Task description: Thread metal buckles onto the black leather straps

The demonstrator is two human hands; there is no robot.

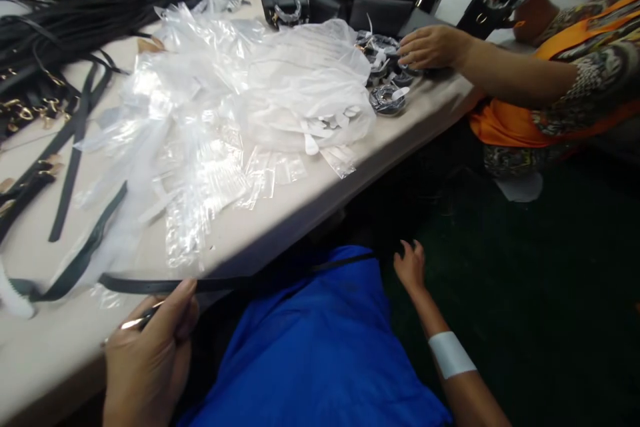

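My left hand (pixel 157 340) is closed on a long black strap (pixel 225 283), pinched between thumb and fingers at the table edge. A dark piece with a shiny metal part (pixel 143 320) shows in the same hand; its kind is unclear. The strap's free tip juts left over the table, while its other part runs right across the blue garment on my lap. Near where the strap fades into the dark, my right hand (pixel 411 263) hangs with bent fingers apart; I see nothing clearly in it. A pale band (pixel 451 353) wraps that forearm.
Clear plastic bags (pixel 200 113) heap mid-table, a large white bag (pixel 310 80) beside them. Many black straps with gold clasps (pixel 50 110) lie left. Wrapped coils (pixel 387 100) sit near a co-worker's hand (pixel 433 47). Black handbags (pixel 285 7) stand behind.
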